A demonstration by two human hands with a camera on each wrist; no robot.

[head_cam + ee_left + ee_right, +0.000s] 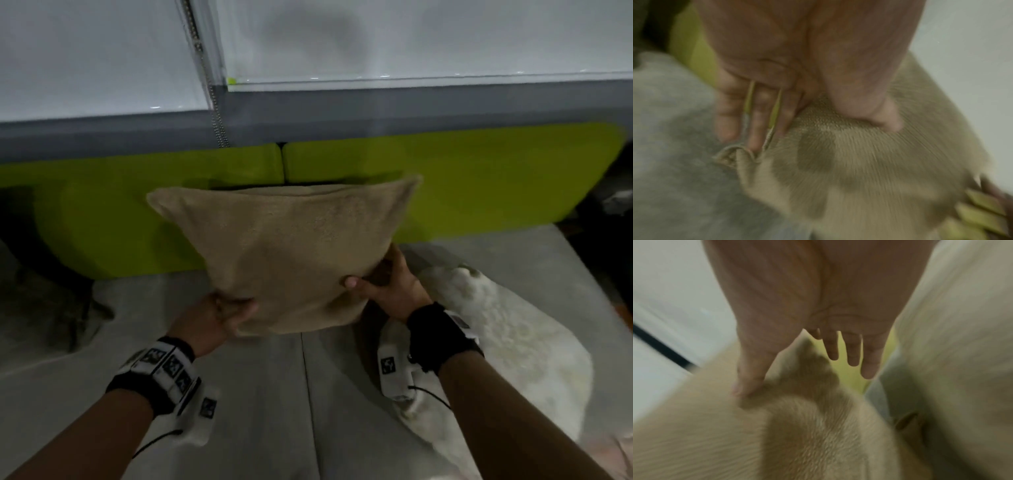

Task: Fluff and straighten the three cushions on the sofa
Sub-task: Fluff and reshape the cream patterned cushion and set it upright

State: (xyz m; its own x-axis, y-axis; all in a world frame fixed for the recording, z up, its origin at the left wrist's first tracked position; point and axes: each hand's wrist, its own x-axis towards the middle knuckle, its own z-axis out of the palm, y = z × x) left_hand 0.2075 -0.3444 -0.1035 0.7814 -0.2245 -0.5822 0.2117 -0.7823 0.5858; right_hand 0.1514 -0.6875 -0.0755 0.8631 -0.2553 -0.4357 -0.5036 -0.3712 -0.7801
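The tan cushion (291, 253) is held upright between the left hand (219, 315) and the right hand (387, 284), each pinching only a lower corner, so it may slip out and fall onto the white cushion (507, 342) just beside the right hand.

White cushion (507, 342) (right) beside hands

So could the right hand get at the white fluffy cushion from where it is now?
Probably yes. The right hand grips the tan cushion, but the white fluffy cushion lies right beside and under that wrist with nothing between; it would only need to let go first.
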